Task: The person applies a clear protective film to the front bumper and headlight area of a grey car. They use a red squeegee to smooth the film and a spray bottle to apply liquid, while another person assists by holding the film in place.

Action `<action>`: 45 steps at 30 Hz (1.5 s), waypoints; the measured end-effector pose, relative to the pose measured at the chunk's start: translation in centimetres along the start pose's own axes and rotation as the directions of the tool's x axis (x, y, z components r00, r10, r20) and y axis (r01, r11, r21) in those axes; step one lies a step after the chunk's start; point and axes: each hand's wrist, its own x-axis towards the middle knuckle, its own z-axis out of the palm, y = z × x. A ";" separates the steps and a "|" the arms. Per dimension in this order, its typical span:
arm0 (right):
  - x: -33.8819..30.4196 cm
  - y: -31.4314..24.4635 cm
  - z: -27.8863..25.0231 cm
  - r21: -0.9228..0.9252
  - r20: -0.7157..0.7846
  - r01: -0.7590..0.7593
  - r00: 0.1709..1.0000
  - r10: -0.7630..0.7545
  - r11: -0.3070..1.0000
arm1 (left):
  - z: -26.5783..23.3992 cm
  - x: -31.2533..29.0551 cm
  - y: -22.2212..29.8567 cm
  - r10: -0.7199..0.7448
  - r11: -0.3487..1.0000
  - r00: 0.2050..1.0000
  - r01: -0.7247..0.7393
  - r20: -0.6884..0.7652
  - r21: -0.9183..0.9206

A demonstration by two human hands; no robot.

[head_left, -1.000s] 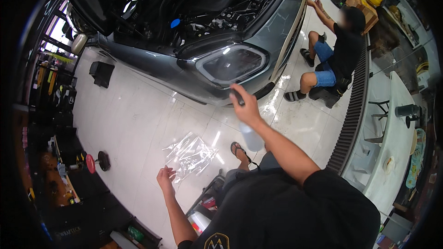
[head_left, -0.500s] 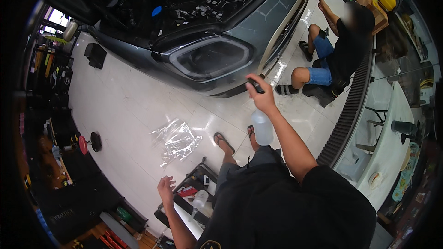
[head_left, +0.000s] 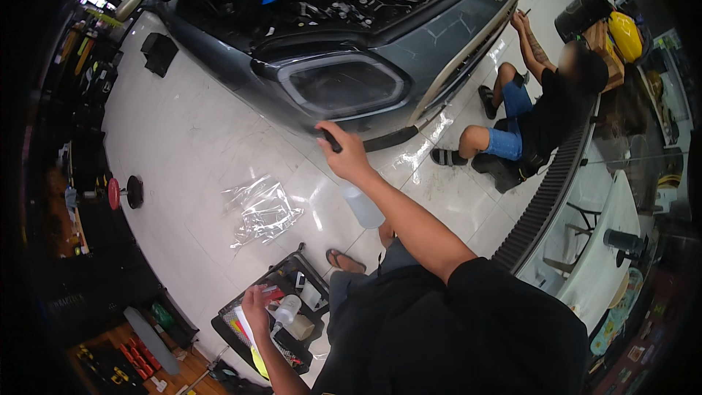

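Observation:
My right hand (head_left: 345,155) grips a translucent spray bottle (head_left: 363,207) by its black trigger head (head_left: 329,137), with the bottle's body hanging below my wrist. Just beyond it is the front corner of a dark grey car, with the large framed headlight (head_left: 342,85). My left hand (head_left: 256,307) is over the edge of a black mesh cart (head_left: 235,330), apparently holding nothing, fingers loosely apart. In the cart lie another clear bottle (head_left: 287,310), a red item and other small things.
Crumpled clear film (head_left: 265,211) lies on the tiled floor. A co-worker (head_left: 556,113) sits low by the car's front, one hand at the bumper. A red-and-black wheel-like object (head_left: 126,193) stands at left. A white table (head_left: 596,249) is at right.
My right hand has moved left with the spray bottle, now below the headlight. My left hand has shifted slightly down and left over the cart. The view has turned slightly.

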 end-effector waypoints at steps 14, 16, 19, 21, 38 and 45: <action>9.4 -4.4 -5.5 -0.467 0.110 0.117 0.991 -0.073 0.877 | -3.7 -4.7 -5.9 -0.011 0.957 0.999 -0.003 -0.049 -0.291; 10.0 -2.0 -11.2 -0.124 -0.016 -0.123 0.992 0.122 0.985 | -4.1 -5.4 -6.4 -0.002 0.950 1.000 -0.002 -0.013 -0.313; 6.7 1.2 -16.8 -0.025 0.024 -0.307 0.951 0.307 0.951 | -4.2 -5.8 -7.8 -0.014 0.938 1.000 0.021 0.023 -0.346; 3.6 2.7 -17.1 -0.080 -0.002 -0.420 0.907 0.422 0.904 | -4.3 -5.8 -9.1 -0.013 0.934 0.999 0.030 0.048 -0.356; -25.2 0.3 18.2 0.066 0.486 0.335 0.812 -0.323 0.940 | -5.7 -15.6 -18.1 -0.351 0.936 0.934 0.348 0.063 0.061; -32.7 -3.4 32.4 0.220 0.953 0.350 0.123 -0.277 0.911 | -7.2 -22.9 -26.7 -0.439 0.898 0.884 0.436 -0.164 -0.055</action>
